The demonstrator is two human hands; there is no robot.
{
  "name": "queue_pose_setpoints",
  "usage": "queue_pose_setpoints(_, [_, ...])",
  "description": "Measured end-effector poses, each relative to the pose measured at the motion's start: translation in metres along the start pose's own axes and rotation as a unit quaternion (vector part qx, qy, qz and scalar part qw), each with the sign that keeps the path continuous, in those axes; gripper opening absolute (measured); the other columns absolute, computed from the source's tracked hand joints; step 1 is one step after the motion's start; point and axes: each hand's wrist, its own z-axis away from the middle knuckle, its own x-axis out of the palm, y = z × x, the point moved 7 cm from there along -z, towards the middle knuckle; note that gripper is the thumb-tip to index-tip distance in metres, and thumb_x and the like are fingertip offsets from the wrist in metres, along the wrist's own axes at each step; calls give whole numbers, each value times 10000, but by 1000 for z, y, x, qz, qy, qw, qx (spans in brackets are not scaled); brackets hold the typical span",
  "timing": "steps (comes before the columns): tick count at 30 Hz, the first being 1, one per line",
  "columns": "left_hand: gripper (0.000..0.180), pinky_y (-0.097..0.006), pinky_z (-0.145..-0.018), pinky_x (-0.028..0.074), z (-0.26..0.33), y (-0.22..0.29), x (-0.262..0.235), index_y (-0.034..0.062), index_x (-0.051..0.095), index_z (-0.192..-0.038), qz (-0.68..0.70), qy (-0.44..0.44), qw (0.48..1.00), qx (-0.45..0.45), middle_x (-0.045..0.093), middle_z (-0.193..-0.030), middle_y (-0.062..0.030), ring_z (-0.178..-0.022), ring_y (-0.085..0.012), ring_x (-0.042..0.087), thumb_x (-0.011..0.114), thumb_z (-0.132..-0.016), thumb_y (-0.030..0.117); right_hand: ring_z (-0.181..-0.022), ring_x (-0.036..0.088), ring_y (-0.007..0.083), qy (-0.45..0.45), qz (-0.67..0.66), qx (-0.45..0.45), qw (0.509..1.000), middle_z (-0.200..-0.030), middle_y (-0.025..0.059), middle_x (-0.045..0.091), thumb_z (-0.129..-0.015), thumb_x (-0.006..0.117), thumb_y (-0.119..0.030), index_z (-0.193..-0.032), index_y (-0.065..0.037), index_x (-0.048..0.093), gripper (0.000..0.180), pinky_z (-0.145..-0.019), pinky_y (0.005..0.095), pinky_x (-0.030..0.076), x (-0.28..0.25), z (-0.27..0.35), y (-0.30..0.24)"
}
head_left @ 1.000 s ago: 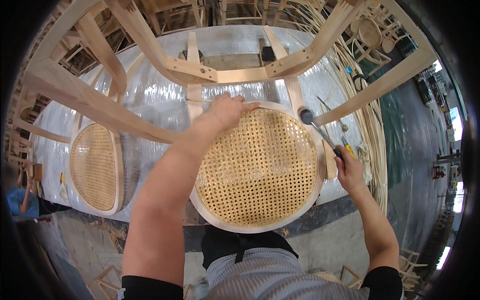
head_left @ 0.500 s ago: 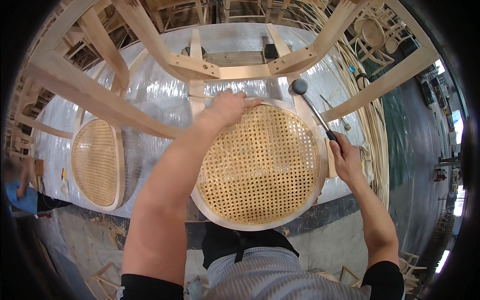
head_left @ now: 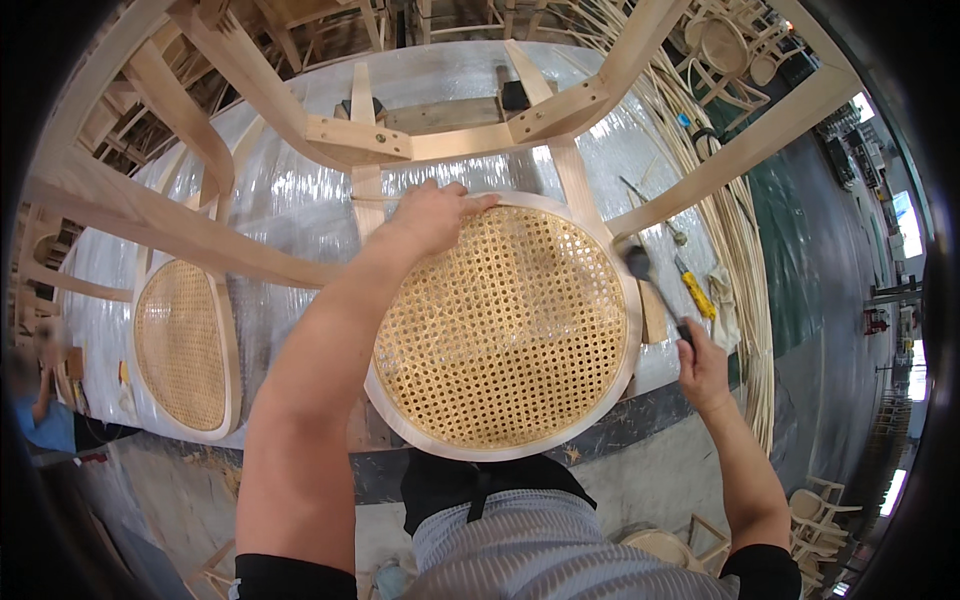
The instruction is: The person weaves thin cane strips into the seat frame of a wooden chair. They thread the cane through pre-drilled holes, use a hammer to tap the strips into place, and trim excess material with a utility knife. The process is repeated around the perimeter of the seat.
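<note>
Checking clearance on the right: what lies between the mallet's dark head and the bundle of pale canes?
The head view shows a yellow-handled tool, then a pale cloth, between the mallet's dark head and the bundle of pale canes.

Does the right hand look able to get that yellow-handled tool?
Probably yes: the yellow-handled tool lies uncovered just beyond the right hand, though that hand would likely have to let go of the mallet first.

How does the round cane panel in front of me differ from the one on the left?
The front panel has the left hand at its rim; no hand touches the left panel. In this view, the front panel appears bigger and rounder, the left panel narrower. Both have woven cane inside pale wood.
</note>
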Motion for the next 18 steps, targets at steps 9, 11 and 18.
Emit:
queue_pose_setpoints(9, [777, -455, -1019, 541, -2, -1, -2, 416, 523, -1553, 17, 15, 1000, 18, 676, -1296, -121, -1133, -353, 667, 519, -925, -41, -826, 717, 425, 28, -50, 27, 998, -977, 249, 723, -1035, 625, -162, -1352, -36, 639, 342, -725, 449, 547, -3, 41, 3])
queue_pose_setpoints(11, [759, -458, -1000, 551, -8, -1, -5, 416, 525, -1550, 15, 20, 999, 38, 687, -1258, -125, -1099, -359, 676, 515, -932, -25, -838, 721, 422, -9, 6, 48, 999, -1028, 246, 729, -1038, 623, -167, -1356, -34, 648, 345, -745, 437, 556, 9, 58, 25])
queue_pose_setpoints(18, [802, -479, -1019, 556, -4, -7, -9, 450, 468, -1581, -60, -15, 997, 37, 703, -1285, -141, -1110, -374, 669, 493, -938, -28, -889, 726, 361, -6, -74, 146, 986, -1049, 238, 729, -1101, 546, -225, -1389, 12, 591, 375, -795, 398, 543, 21, 92, 32])
